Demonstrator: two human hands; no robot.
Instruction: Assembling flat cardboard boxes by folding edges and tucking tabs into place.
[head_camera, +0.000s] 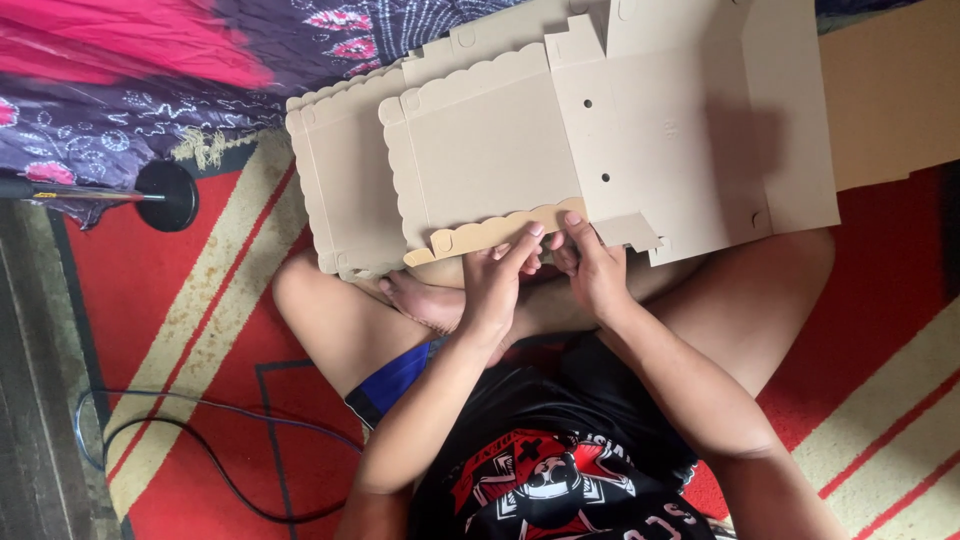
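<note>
You sit cross-legged on a red and cream striped rug (200, 330). Your left hand (495, 285) and right hand (592, 270) both pinch the scalloped flap (490, 232) of the flat cardboard box blank (600, 140) lying across your knees; another blank (340, 180) lies underneath.

home floor: red striped rug (200, 300), patterned fabric (150, 90), person seated cross-legged
</note>
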